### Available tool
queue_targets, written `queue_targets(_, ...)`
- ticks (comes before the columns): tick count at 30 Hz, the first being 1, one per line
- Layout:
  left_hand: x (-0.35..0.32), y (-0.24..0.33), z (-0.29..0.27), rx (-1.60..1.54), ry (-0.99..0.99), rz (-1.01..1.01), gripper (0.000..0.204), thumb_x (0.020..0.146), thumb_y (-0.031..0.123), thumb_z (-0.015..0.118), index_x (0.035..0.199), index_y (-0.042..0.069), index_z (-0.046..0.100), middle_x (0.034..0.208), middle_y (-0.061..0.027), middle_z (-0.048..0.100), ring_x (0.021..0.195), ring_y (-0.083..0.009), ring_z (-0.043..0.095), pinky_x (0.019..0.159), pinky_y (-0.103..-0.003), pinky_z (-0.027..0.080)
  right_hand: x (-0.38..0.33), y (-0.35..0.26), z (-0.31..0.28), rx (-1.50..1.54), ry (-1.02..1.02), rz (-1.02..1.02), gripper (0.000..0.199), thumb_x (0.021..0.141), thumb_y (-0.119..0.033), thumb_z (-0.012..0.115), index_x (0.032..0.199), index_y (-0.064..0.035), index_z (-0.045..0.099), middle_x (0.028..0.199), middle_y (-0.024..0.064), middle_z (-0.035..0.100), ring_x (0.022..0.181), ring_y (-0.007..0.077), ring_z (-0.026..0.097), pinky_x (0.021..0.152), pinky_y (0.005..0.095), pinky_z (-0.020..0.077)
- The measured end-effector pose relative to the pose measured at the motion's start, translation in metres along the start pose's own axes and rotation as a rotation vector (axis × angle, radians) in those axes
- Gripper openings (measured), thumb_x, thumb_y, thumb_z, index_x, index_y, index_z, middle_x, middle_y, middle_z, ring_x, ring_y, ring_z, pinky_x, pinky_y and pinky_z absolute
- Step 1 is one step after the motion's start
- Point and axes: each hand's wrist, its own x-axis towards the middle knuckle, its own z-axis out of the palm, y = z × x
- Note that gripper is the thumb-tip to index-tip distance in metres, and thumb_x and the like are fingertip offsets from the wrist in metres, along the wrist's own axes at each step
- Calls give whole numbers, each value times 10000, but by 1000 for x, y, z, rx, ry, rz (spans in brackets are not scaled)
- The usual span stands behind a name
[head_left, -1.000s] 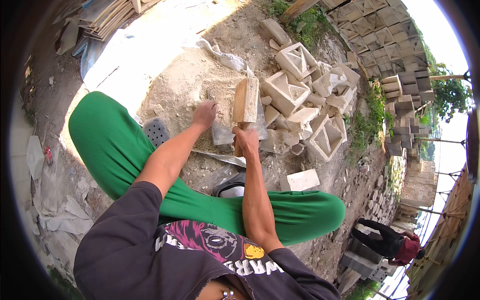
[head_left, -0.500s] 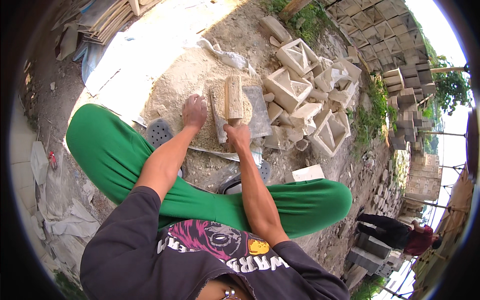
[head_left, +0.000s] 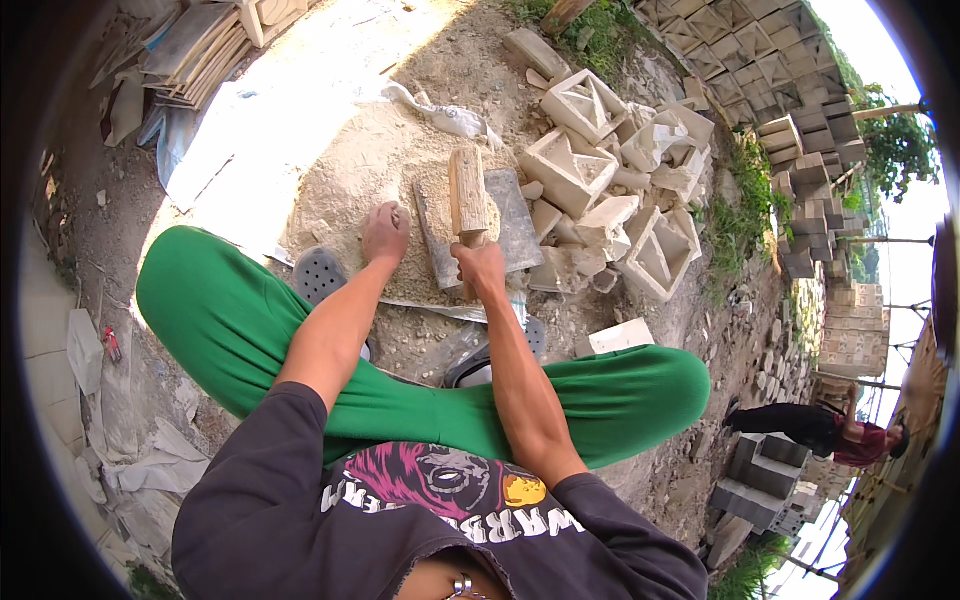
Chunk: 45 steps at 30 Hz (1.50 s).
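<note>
Looking down from the head camera: a wooden mallet is gripped at its handle by the right hand, fingers closed tight, head held upright over a flat grey mould plate dusted with sand. The left hand is laid knuckles-up on the sand pile just left of the plate; whether it is cupping sand or simply pressed flat cannot be told.

Progress, judged: a heap of finished patterned blocks is stacked right of the plate, so several are cast. The plate itself looks only part-filled and unpacked; tamping and release are left.

Pose: both forearms are extended forward from the lower edge over crossed green trouser legs, right wrist cocked up, left wrist bent down. Another person is bent over grey blocks far right, well apart.
</note>
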Motion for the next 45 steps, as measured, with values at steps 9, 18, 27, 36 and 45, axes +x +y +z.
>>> queue_targets(9, 3, 12, 0, 12, 12, 20, 387, 891, 320, 673, 1225, 128, 634, 1204, -91, 607, 1186, -304, 531, 1046, -414, 400, 27, 51, 18, -106, -37, 78, 355, 717, -214, 738, 800, 124, 669, 664, 123, 673, 560, 237, 679, 529, 359, 548)
queue_targets(18, 4, 16, -6, 43, -95, -149, 386, 864, 342, 713, 1152, 97, 637, 1104, -94, 603, 1096, -297, 561, 942, -426, 458, -6, -13, 2, 160, 29, -102, 337, 718, -245, 741, 777, 82, 684, 644, 133, 667, 558, 218, 682, 524, 358, 543)
queue_targets(27, 17, 10, 4, -100, -155, -219, 427, 772, 318, 767, 1086, 64, 628, 1008, -115, 648, 944, -277, 637, 836, -419, 501, 20, 40, 12, 47, -106, 121, 334, 730, -239, 734, 788, 84, 676, 706, 160, 678, 560, 253, 677, 524, 378, 547)
queue_targets(36, 7, 10, 11, -365, -35, -256, 396, 762, 272, 776, 1045, 28, 642, 819, -66, 639, 755, -195, 634, 713, -348, 508, 21, 40, -39, 282, 84, 232, 291, 735, -203, 719, 748, 82, 668, 636, 135, 657, 527, 237, 662, 507, 363, 526)
queue_targets(45, 8, 35, 30, -306, -252, -76, 360, 804, 320, 760, 1034, 57, 677, 855, -57, 673, 799, -216, 650, 754, -356, 519, 17, 53, -41, 359, 124, 220, 296, 732, -187, 724, 773, 99, 662, 628, 140, 650, 517, 232, 652, 505, 360, 525)
